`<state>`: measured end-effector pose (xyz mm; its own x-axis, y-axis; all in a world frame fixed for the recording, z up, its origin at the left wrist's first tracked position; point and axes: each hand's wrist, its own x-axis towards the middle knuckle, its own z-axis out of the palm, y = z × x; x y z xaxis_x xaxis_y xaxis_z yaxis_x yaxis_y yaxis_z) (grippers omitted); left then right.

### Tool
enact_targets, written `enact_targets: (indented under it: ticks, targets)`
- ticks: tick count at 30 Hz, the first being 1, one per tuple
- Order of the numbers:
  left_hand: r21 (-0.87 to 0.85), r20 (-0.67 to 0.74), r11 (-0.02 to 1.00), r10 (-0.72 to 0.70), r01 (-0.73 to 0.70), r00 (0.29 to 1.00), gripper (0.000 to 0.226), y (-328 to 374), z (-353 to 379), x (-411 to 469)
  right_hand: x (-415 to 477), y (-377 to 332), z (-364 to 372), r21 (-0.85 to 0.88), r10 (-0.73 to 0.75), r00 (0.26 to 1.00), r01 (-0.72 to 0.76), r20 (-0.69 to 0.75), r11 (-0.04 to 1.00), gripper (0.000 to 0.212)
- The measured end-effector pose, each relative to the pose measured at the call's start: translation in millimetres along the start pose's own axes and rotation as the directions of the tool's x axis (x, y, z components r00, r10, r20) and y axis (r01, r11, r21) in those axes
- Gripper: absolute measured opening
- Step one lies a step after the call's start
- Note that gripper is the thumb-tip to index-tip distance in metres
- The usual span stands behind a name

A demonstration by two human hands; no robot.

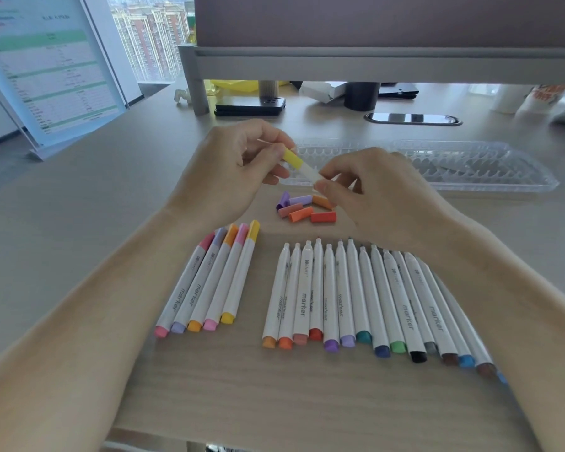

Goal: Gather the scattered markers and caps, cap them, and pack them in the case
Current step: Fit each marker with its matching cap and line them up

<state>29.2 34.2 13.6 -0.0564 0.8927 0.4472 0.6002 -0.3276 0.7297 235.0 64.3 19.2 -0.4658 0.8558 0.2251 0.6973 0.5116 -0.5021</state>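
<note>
My left hand point(238, 164) pinches a yellow cap point(292, 158) that sits on the end of a white marker point(309, 172). My right hand point(372, 190) pinches that marker's barrel; most of the barrel is hidden behind the fingers. Both hands hover above a small pile of loose caps point(307, 208) in purple, pink, orange and red. On the desk near me, several capped markers point(209, 278) lie side by side at the left. A longer row of uncapped markers point(366, 298) lies at the right. The clear plastic case point(454, 164) lies open behind my hands.
A partition on a grey post point(198, 83) rises at the back of the wooden desk point(79, 223), with a black phone-like slab point(250, 107) and cups under it. A leaning printed board point(46, 70) stands at the left. A cable grommet point(413, 119) sits behind the case.
</note>
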Motion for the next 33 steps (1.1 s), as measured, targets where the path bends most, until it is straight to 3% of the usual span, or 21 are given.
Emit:
enact_targets:
  ticks: [7,14,18,20,22,26,33]
  targets:
    - [-0.350,-0.078,0.933,-0.119,0.085,0.990,0.023,7.6,3.9,-3.4,0.5,-4.2,0.8,0.064,-0.052,0.998,0.054,-0.025,0.997,0.020]
    - [-0.462,-0.048,0.879,-0.159,0.120,0.986,0.027,20.0,6.6,-5.3,0.7,-8.4,2.0,0.227,-0.059,0.995,0.075,-0.077,0.971,0.020]
    - [-0.501,0.024,0.828,-0.277,0.251,0.961,0.022,22.7,-10.5,-0.6,-3.5,-15.5,0.5,0.311,0.008,1.000,-0.007,-0.002,0.950,0.038]
    - [-0.331,0.078,0.883,-0.327,0.333,0.942,0.016,26.6,-22.6,-0.6,-4.8,-17.0,-1.9,0.322,0.078,0.997,-0.082,0.027,0.943,0.046]
    - [-0.041,0.157,0.933,-0.348,0.358,0.924,0.010,32.4,-30.2,-3.6,-4.1,-17.7,-1.9,0.305,0.124,0.992,-0.127,0.027,0.944,0.049]
    - [0.345,0.251,0.892,-0.388,0.293,0.887,0.006,36.6,-25.0,-12.9,-4.6,-19.8,1.0,0.263,0.151,0.988,-0.143,-0.011,0.954,0.051]
    - [0.623,0.194,0.770,-0.323,0.137,0.926,0.022,37.8,-11.7,-22.9,-3.4,-15.5,1.3,0.314,0.203,0.979,-0.189,-0.012,0.930,0.051]
